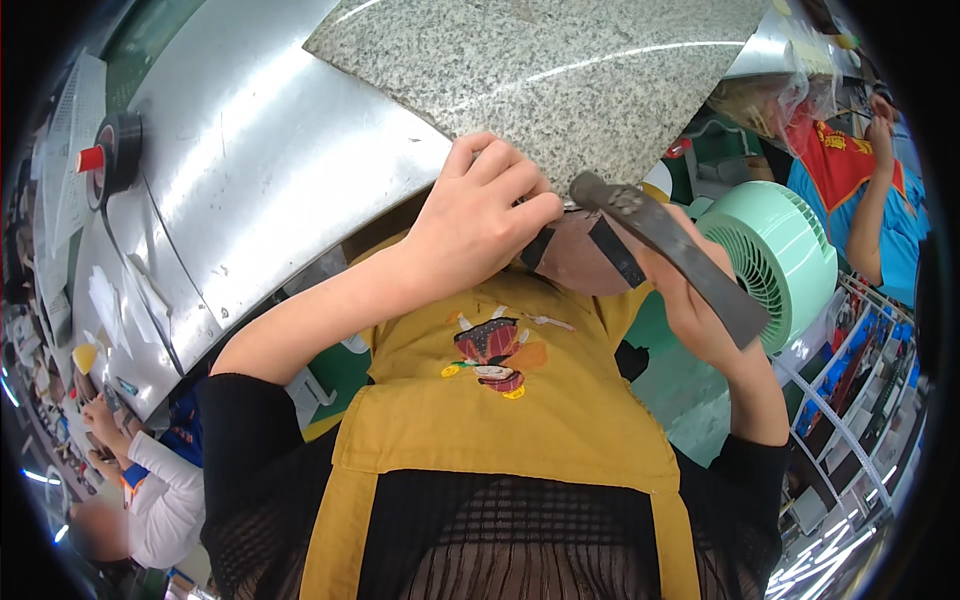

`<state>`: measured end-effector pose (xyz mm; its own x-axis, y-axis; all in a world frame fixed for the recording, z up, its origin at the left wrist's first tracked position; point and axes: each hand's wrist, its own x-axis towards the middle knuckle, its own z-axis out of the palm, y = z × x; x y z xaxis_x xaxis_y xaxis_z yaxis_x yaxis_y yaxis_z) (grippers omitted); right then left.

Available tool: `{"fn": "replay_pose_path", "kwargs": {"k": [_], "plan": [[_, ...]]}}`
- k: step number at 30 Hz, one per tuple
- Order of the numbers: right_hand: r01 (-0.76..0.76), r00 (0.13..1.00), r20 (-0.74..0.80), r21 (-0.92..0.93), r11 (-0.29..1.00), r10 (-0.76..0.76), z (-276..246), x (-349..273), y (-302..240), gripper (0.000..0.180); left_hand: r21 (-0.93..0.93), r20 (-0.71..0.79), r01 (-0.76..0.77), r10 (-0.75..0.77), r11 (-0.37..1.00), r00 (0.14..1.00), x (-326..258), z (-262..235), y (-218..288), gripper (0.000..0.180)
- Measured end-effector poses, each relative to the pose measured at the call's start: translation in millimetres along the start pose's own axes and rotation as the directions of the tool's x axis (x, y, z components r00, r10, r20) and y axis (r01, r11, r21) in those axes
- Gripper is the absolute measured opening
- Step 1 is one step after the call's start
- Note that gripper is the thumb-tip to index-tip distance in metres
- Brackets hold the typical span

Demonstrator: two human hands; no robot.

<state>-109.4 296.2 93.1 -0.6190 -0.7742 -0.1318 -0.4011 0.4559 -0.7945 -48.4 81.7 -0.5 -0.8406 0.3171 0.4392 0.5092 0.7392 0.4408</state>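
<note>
My left hand (482, 212) is raised in front of my chest and pinches the end of a black tape strip (536, 249). The tape runs onto a brownish rounded piece (578, 265), which has another black band (616, 252) across it. My right hand (700, 305) grips a long, flat, dark metal bar (668, 252) that slants from upper left to lower right, and the brownish piece sits against it. What the brownish piece is cannot be told. Below both hands hangs my yellow apron (500, 420) with a cartoon print, worn over a black mesh top.
A speckled granite slab (540, 70) lies on a shiny steel table (270, 150), with a black tape roll (115, 150) at its left. A mint-green fan (785, 250) stands to the right. One person in red and blue (860, 180) is at upper right, another in white sleeves (150, 480) at lower left.
</note>
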Motion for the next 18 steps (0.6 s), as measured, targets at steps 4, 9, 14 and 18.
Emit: {"fn": "replay_pose_path", "kwargs": {"k": [4, 9, 14, 18], "plan": [[0.058, 0.997, 0.063, -0.140, 0.988, -0.050, 7.6, -1.2, 1.9, 0.028, 0.023, -0.014, 0.017, -0.017, 1.000, 1.000, 1.6, 0.6, 2.9, 0.014], [-0.139, 0.990, 0.041, 0.145, 0.980, 0.134, 1.2, -5.6, 7.1, 0.021, 0.035, 0.099, 0.134, -0.137, 0.990, 0.986, 9.6, -7.7, 10.4, 0.011], [-0.083, 0.976, -0.162, 0.341, 0.936, 0.146, 6.2, -2.1, 32.7, 0.026, -0.261, 0.312, 0.232, -0.145, 0.937, 0.939, 24.1, -27.4, 21.8, 0.008], [-0.276, 0.960, 0.081, 0.437, 0.856, 0.267, 8.8, -5.4, 31.6, 0.020, -0.453, 0.317, 0.320, -0.185, 0.832, 0.930, 26.1, -41.0, 36.0, 0.008]]}}
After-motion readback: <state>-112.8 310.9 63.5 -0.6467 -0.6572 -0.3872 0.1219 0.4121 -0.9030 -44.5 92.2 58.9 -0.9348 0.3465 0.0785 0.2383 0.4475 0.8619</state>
